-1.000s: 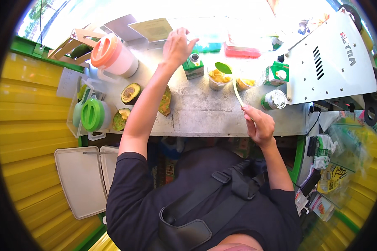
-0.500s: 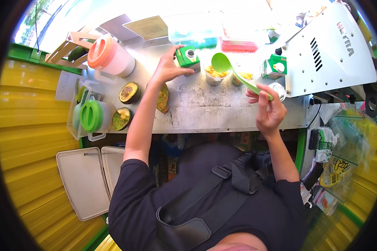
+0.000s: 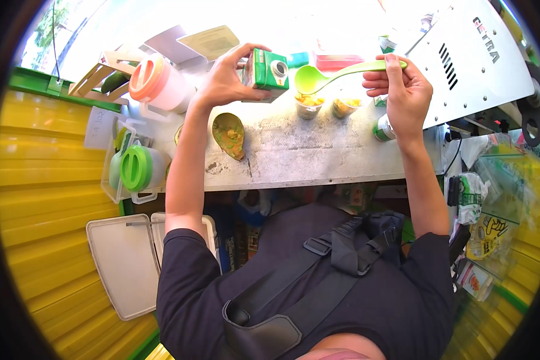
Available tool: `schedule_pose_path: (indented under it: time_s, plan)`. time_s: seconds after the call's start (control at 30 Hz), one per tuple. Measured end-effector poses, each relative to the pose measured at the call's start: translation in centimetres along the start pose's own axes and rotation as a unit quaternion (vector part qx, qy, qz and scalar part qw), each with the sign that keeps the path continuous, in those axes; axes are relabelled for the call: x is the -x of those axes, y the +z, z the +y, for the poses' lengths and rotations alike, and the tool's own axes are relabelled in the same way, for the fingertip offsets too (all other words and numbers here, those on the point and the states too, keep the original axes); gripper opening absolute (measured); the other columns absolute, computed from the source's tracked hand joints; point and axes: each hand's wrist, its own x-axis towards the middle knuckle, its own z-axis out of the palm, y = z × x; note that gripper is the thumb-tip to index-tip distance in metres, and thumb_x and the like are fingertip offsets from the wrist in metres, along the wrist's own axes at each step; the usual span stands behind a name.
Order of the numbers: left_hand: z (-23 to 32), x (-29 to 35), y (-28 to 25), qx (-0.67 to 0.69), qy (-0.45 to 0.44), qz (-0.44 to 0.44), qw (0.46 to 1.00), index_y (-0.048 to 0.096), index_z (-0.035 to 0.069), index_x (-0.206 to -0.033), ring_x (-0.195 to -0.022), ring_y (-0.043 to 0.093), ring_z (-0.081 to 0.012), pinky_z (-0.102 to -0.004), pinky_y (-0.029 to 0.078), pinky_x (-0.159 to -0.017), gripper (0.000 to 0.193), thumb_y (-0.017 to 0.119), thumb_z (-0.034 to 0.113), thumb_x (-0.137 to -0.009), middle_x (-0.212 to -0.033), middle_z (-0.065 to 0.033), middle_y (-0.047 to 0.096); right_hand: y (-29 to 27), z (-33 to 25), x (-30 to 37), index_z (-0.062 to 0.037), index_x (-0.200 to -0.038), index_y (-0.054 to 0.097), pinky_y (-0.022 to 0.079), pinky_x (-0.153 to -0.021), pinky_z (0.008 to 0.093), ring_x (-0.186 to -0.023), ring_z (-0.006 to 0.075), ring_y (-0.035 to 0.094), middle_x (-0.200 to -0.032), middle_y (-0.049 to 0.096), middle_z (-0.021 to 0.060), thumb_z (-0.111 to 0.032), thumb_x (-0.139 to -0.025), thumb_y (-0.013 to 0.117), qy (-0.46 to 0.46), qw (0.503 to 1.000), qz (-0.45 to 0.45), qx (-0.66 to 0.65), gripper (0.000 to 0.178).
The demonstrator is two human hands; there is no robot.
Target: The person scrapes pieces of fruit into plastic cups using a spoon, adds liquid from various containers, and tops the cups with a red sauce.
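My left hand (image 3: pixel 231 78) is wrapped round a green carton (image 3: pixel 261 75) with a round cap on top, raised off the table and tilted. In my right hand (image 3: pixel 405 99) is the handle of a light green ladle (image 3: pixel 342 72). Its bowl hangs level to the right of the carton, over a clear cup (image 3: pixel 309 109) of yellow pieces. Another clear cup (image 3: pixel 345 108) with yellow pieces stands to the right of it. A scooped avocado half (image 3: pixel 228 135) lies below my left hand. Whether the ladle bowl holds anything is unclear.
A pitcher with an orange lid (image 3: pixel 162 84) and one with a green lid (image 3: pixel 137 168) stand left. The white machine (image 3: pixel 474 66) rises at the right. Beside my right wrist sits a green and white can (image 3: pixel 383 129). The table's front edge (image 3: pixel 318 185) runs before me.
My left hand has lifted the carton and tipped it toward the ladle. My right hand has moved up and right, bringing the ladle's handle nearly level, with its bowl close to the carton.
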Motion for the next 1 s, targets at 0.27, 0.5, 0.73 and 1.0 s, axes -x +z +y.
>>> schedule_pose_path:
  time_s: [0.27,0.5,0.73,1.0]
  plan:
    - [4.1,-2.2,-0.2,-0.159,0.051,-0.089,0.982,0.065,0.013,-0.126,-0.107,0.065,-0.0256,-0.0388,0.05,-0.097,0.069,0.09,0.025,-0.062,-0.114,-0.0088,0.067,-0.1,-0.2,0.4,0.0052,-0.106,0.069,0.061,-0.06,0.0279,-0.067,0.0186,0.074,-0.08,0.075,0.0157,-0.02,-0.108,0.057,-0.007,1.0,-0.012,-0.013,0.028]
    - [5.0,-3.6,0.3,-0.213,0.036,-0.13,0.968,0.065,0.013,-0.126,-0.104,0.065,-0.0268,-0.0383,0.052,-0.093,0.069,0.091,0.026,-0.063,-0.114,-0.0109,0.065,-0.3,0.3,0.4,0.0047,-0.104,0.069,0.061,-0.059,0.0277,-0.067,0.0179,0.074,-0.079,0.075,0.0152,-0.019,-0.107,0.057,-0.003,1.0,0.0,-0.019,0.027]
    - [5.4,-4.8,0.7,-0.222,0.014,-0.167,0.961,0.065,0.011,-0.128,-0.101,0.065,-0.0248,-0.0361,0.054,-0.089,0.072,0.087,0.021,-0.06,-0.116,-0.0113,0.064,-0.7,0.8,0.3,0.0043,-0.103,0.069,0.061,-0.059,0.0274,-0.067,0.0172,0.074,-0.079,0.075,0.0147,-0.018,-0.107,0.057,-0.003,1.0,0.003,-0.031,0.026]
    - [6.6,-5.1,0.8,-0.246,-0.006,-0.187,0.951,0.065,0.012,-0.131,-0.108,0.064,-0.0278,-0.0378,0.052,-0.096,0.077,0.087,0.02,-0.057,-0.117,-0.0115,0.065,-0.9,1.1,0.1,0.0038,-0.102,0.07,0.061,-0.059,0.0275,-0.065,0.0169,0.074,-0.077,0.075,0.014,-0.019,-0.107,0.057,-0.007,0.999,0.01,-0.036,0.027]
